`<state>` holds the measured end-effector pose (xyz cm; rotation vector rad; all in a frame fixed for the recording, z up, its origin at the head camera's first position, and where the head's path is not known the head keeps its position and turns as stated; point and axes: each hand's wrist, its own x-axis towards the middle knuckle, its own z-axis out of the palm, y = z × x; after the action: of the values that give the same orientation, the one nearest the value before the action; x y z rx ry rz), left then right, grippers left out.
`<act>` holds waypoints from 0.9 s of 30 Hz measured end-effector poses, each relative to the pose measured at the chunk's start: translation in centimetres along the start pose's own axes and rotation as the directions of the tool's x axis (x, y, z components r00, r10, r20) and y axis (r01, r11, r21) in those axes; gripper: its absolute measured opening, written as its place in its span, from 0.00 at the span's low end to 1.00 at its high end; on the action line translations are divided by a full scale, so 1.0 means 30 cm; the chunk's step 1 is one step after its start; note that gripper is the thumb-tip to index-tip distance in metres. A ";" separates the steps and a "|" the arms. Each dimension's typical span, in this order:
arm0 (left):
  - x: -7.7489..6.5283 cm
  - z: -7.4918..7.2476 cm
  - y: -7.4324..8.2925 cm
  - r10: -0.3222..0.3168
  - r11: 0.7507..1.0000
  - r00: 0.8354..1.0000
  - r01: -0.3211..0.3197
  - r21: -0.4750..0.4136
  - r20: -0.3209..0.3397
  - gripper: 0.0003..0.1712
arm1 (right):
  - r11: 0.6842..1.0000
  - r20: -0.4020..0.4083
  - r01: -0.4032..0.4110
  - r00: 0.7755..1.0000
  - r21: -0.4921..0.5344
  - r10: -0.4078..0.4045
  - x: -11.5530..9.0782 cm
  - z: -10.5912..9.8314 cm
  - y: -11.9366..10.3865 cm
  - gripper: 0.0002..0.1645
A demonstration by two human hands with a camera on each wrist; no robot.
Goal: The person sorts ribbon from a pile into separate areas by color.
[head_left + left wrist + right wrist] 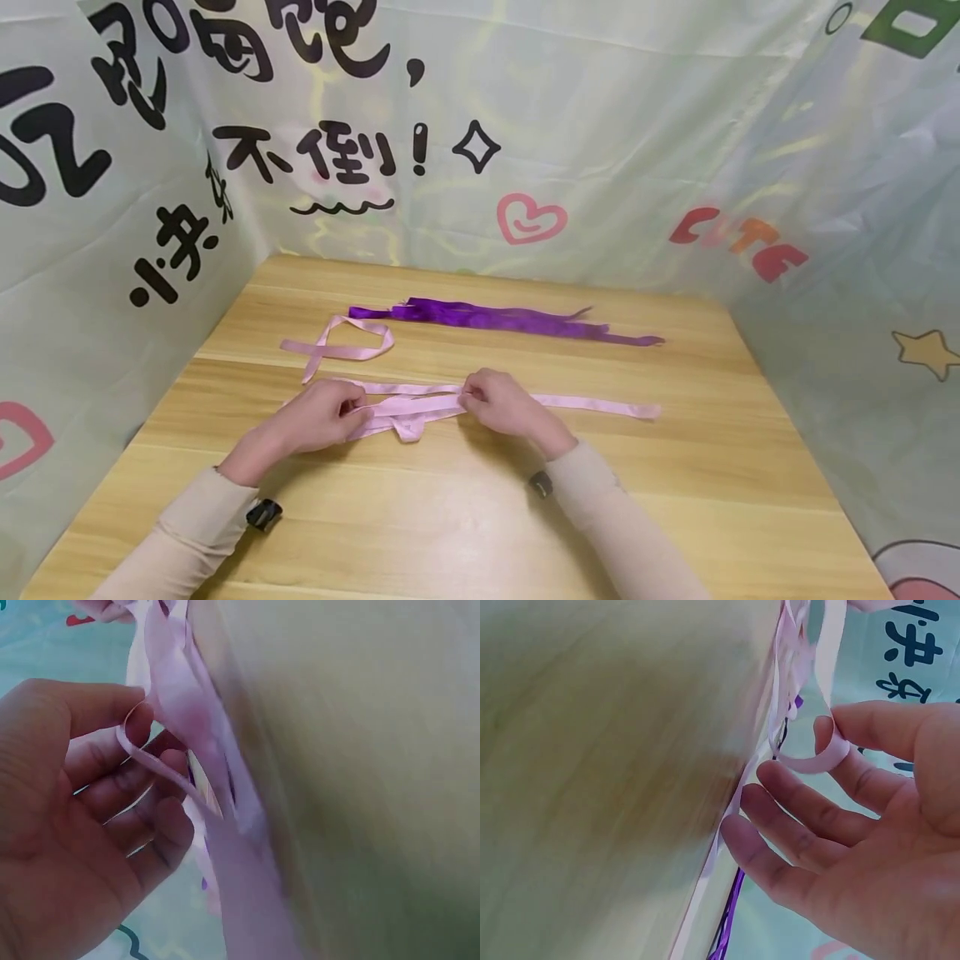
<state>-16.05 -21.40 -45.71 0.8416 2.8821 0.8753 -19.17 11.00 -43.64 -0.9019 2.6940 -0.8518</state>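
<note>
Light wood table (pixel 465 533), with pale cloth walls (pixel 622 125) on the left, right and far sides. Closest, over the near part, two cream sleeves (pixel 198 521), each with a small black thing (pixel 264 515) by the wrist. Next, left of the table's middle, a left hand (pixel 322 412) with thumb and pointer finger pinched together on a pink ribbon (pixel 416 405), other fingers loosely bent. Near the table's middle, a right hand (pixel 501 402), also pinching the pink ribbon with thumb and pointer finger, other three fingers a bit apart and softly bent. Between the hands, the pink ribbon, running from one to the other over a messy pink pile (pixel 408 429). Too jumbled to count the strips. Past the right hand, a long pink tail (pixel 596 405), lying flat toward the right edge. Farther back, nearer the far left corner, a loose pink loop (pixel 358 353) with crossed ends. Behind that, along the far edge, a bunch of purple ribbons (pixel 480 316). Last, on the far wall, black writing (pixel 352 154) and a smiling pink heart (pixel 531 223).
</note>
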 end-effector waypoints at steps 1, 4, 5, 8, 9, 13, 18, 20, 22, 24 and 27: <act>-0.002 -0.004 0.002 -0.010 1.000 1.000 0.010 -0.002 0.017 0.19 | 1.000 0.003 -0.004 1.000 0.003 0.004 0.000 -0.001 -0.001 0.09; -0.009 -0.016 0.004 -0.046 0.999 0.997 0.046 0.001 0.061 0.19 | 1.000 0.012 -0.002 1.000 0.008 0.002 -0.001 -0.002 -0.004 0.08; -0.012 -0.020 0.005 -0.053 0.999 0.996 0.053 -0.005 0.077 0.18 | 1.000 0.013 0.004 1.000 0.008 -0.004 -0.001 -0.003 -0.006 0.08; -0.019 -0.032 0.004 -0.070 0.997 0.991 0.073 -0.026 0.112 0.15 | 1.000 0.009 0.004 1.000 0.010 -0.004 -0.001 -0.002 -0.004 0.09; -0.021 -0.035 0.004 -0.078 0.996 0.989 0.082 -0.033 0.123 0.15 | 1.000 0.003 -0.005 1.000 0.011 0.005 -0.001 -0.002 -0.001 0.09; -0.025 -0.044 -0.003 -0.078 0.997 0.991 0.080 -0.013 0.110 0.12 | 0.996 -0.020 -0.076 0.997 0.046 0.077 -0.007 -0.014 0.009 0.11; -0.020 -0.068 -0.013 -0.094 0.996 0.996 0.094 -0.002 0.008 0.09 | 0.974 -0.074 -0.154 0.983 0.166 0.168 -0.032 -0.062 0.019 0.14; -0.017 -0.084 -0.016 -0.116 0.993 0.993 0.115 -0.032 -0.025 0.10 | 0.966 -0.102 -0.158 0.978 0.203 0.182 -0.048 -0.086 0.024 0.13; -0.016 -0.098 -0.019 -0.136 0.989 0.989 0.132 -0.071 -0.056 0.11 | 0.960 -0.125 -0.157 0.974 0.233 0.190 -0.064 -0.109 0.032 0.13; -0.015 -0.107 -0.023 -0.162 0.982 0.983 0.152 -0.109 -0.085 0.13 | 0.953 -0.138 -0.158 0.970 0.257 0.198 -0.081 -0.132 0.041 0.14; -0.017 -0.114 -0.030 -0.202 0.971 0.972 0.183 -0.155 -0.118 0.15 | 0.946 -0.144 -0.164 0.967 0.280 0.210 -0.108 -0.162 0.054 0.15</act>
<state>-16.62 -24.04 -43.36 0.4986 2.9030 1.1381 -19.00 16.27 -40.62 -0.5256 2.6600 -1.2596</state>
